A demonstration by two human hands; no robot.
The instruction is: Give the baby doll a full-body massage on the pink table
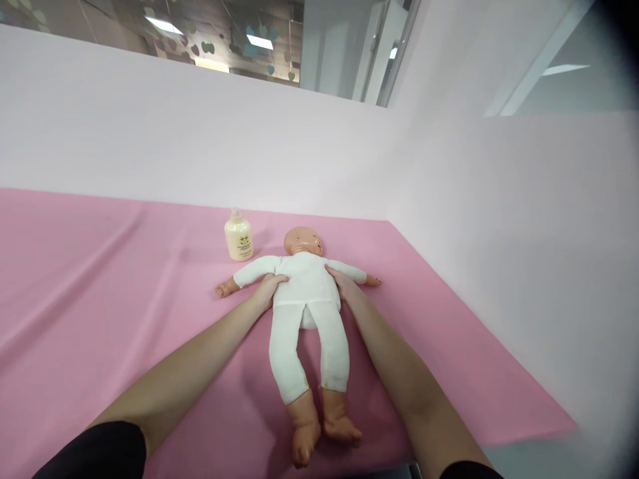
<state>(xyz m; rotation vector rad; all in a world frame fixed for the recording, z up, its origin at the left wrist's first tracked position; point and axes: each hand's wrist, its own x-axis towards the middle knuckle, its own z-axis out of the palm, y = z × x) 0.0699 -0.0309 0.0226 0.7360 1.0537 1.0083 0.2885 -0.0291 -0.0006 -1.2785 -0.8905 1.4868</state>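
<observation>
A baby doll in a white cloth suit lies on its back on a pink covered surface. Its head points away from me and is turned to the right, with both arms spread and bare feet toward me. At the left side of its chest, under the arm, my left hand grips the torso, thumb on the front. My right hand holds the opposite side the same way. The fingers of both hands are mostly hidden beside and beneath the doll's body.
A pump bottle of pale yellow liquid stands beyond the doll's left-hand arm. White walls rise behind and to the right. Above the back wall is a window. Creases run through the pink cover at left.
</observation>
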